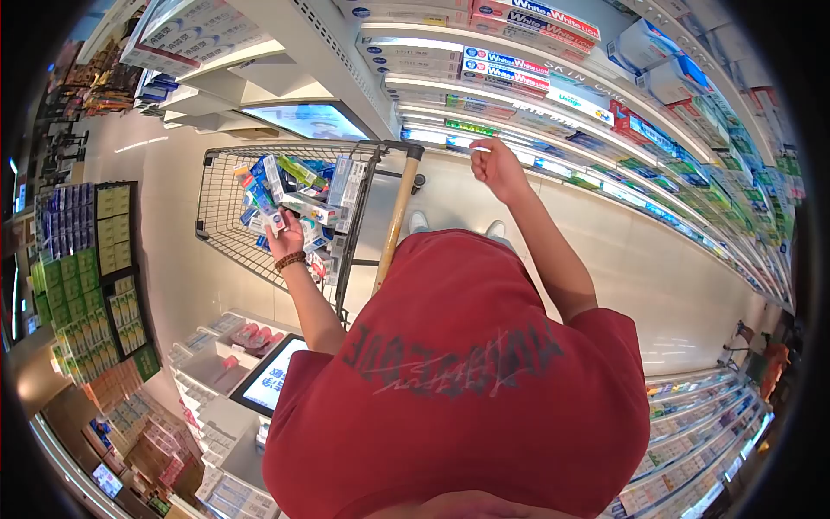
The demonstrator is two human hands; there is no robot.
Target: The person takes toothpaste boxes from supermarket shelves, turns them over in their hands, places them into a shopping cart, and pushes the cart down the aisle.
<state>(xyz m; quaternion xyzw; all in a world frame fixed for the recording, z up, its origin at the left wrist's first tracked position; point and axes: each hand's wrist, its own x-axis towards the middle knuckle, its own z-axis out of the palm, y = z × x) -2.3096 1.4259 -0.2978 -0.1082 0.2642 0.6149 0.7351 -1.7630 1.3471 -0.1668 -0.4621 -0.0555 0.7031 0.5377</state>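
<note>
My left hand (pixel 288 235), a beaded bracelet at its wrist, is over the near side of a wire shopping cart (pixel 226 238). Its fingers are closed around the lower end of a small white, blue and orange box (pixel 259 197). Several toothpaste-like boxes lie in a loose pile in the cart, among them a green one (pixel 298 170) and a white one (pixel 311 208). My right hand (pixel 497 171) is raised in front of the product shelves, right of the cart handle (pixel 399 216). Its fingers are curled together, and a small pale spot shows at the tips; what it is stays unclear.
Shelves of boxed toothpaste (pixel 519 78) run along the front and right. A lit screen (pixel 311 121) sits beyond the cart. Nearer on the left stand a display unit (pixel 212 394) with a tablet-like screen (pixel 270 376) and stacked green packs (pixel 73 294). More shelves (pixel 692 432) stand lower right.
</note>
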